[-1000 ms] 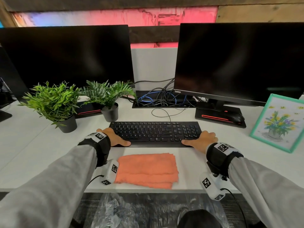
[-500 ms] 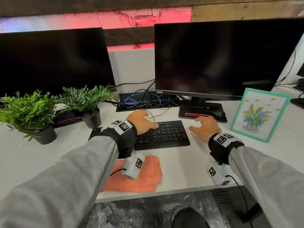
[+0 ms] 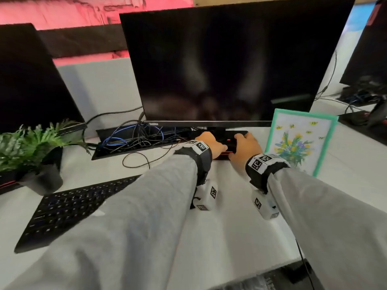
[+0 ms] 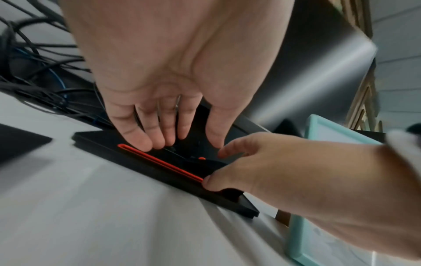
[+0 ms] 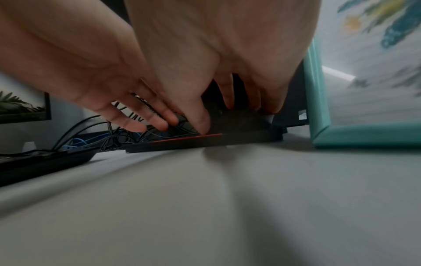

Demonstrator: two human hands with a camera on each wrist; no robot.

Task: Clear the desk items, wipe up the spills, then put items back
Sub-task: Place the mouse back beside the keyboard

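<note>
White desk [image 3: 230, 237], pink-lit wall [image 3: 83, 9]; left hand [image 3: 211, 143] flat-fingered on monitor base [image 4: 159, 172]; right hand [image 3: 245, 149], grip unclear.

**White desk under a pink-lit wall**

On my feed a white desk [image 3: 230, 237] fills the lower view, and its front edge drops to a dark floor [image 3: 289, 275]. Behind it stands a pale grey partition [image 3: 100, 91]. Above that a dark band [image 3: 83, 40] crosses the wall [image 3: 73, 9], which glows pink-red. Pale blue light shows far right; I cannot tell its source.

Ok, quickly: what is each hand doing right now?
Left hand: open, fingertips touching the monitor base.
Right hand: curled round the black mouse.
</note>
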